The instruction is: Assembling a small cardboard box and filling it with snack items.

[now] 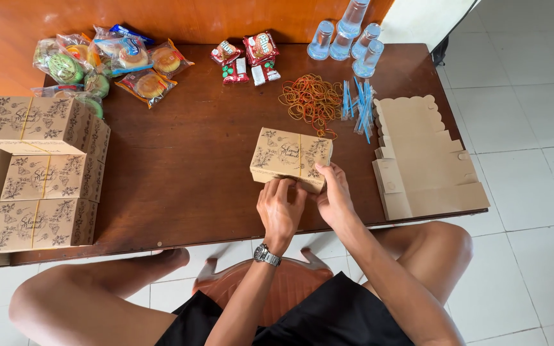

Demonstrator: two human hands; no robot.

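A closed tan cardboard box [286, 156] with a floral print and a rubber band around its middle rests on the dark wooden table [187, 173]. My left hand [279, 209], with a wristwatch, presses its fingers against the near side of the box. My right hand [332, 195] grips the box's near right corner. Both hands hold the box at the table's front edge.
Several closed matching boxes [43, 173] are stacked at the left. Wrapped pastries [113, 61] and red snack packs [246, 57] lie at the back, next to rubber bands [310, 97], blue straws [358, 104] and water cups [349, 38]. Flat unfolded boxes [421, 160] lie at the right.
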